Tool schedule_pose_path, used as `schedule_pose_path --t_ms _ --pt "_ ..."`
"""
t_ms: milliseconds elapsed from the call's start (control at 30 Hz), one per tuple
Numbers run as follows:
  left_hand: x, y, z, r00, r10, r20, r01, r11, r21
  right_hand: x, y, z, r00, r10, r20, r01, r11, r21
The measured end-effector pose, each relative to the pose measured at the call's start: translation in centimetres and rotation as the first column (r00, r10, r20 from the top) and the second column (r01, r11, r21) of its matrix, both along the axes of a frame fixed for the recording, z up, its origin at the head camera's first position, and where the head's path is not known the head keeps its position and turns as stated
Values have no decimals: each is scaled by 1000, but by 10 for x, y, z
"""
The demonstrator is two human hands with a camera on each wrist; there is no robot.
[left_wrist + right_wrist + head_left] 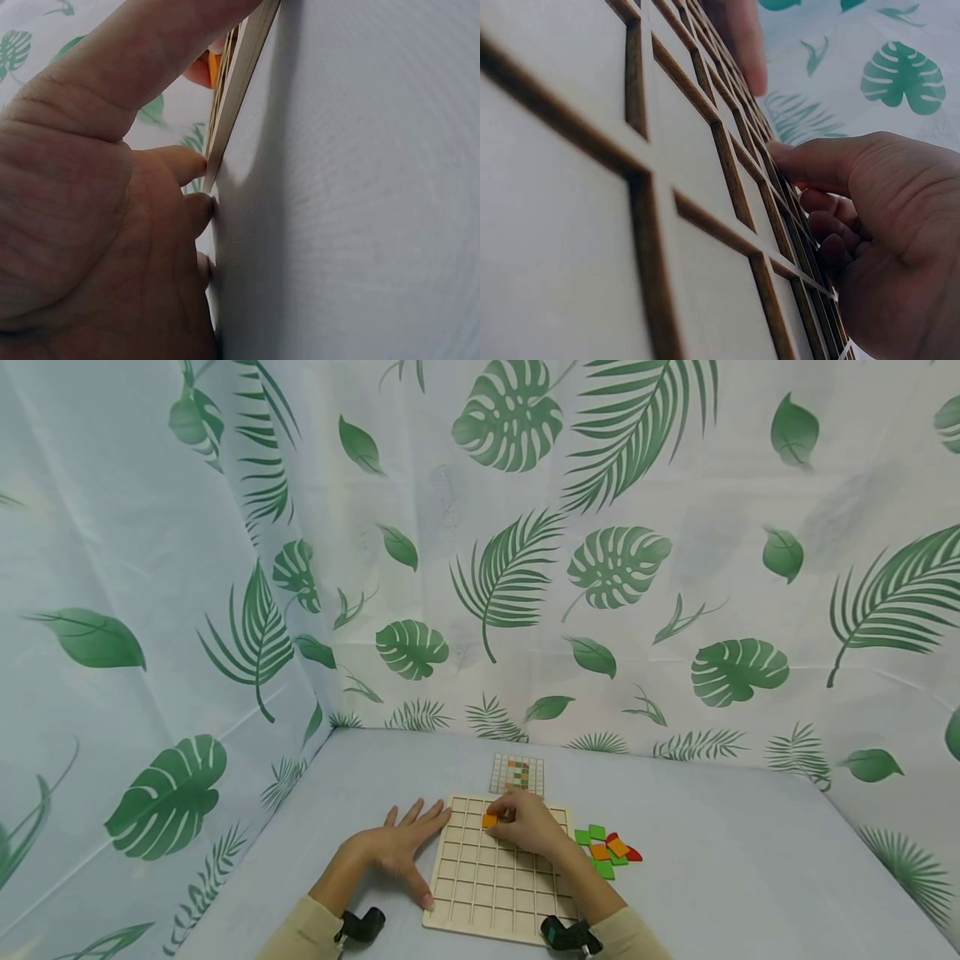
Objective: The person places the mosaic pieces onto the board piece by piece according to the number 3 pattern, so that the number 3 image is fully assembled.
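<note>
A wooden grid board with square recesses lies flat on the table. In the head view, an orange square tile is at the board's upper part, pinched between the thumb and fingers of my right hand. The right wrist view shows this hand low over the grid, its fingers curled and the tile mostly hidden. My left hand spreads its fingers along the board's left edge. In the left wrist view, the thumb and fingertips of that hand touch the board's side.
Right of the board lies a loose pile of green, orange and red tiles. Behind the board is a small pattern card with a coloured grid. A leaf-print curtain stands behind the white table.
</note>
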State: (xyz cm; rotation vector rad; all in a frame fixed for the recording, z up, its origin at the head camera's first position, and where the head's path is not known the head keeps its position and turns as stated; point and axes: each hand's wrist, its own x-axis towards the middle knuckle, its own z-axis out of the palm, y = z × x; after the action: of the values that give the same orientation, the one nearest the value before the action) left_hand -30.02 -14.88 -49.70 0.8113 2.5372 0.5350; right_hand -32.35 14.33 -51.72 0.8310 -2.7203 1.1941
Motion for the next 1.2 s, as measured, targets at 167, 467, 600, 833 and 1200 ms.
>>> schedule_pose_path --t_ms 167,467,600,833,1200 --pt "0 -1 0 1000 -9 0 9 1000 8 -2 -1 -1 1000 8 -30 -8 1000 6" --pt "0 -1 -1 1000 -13 11 13 1000 13 0 1 -1 1000 20 -14 -20 1000 0" --pt "1 0 -2 1000 -9 16 8 1000 11 3 6 4 998 17 53 -14 999 -39" --pt "2 0 -1 1000 4 25 -5 1000 8 4 19 15 999 -10 49 17 990 -138" --pt "1 -1 0 1000 -10 3 10 1000 4 4 46 30 991 -115 61 123 982 -143"
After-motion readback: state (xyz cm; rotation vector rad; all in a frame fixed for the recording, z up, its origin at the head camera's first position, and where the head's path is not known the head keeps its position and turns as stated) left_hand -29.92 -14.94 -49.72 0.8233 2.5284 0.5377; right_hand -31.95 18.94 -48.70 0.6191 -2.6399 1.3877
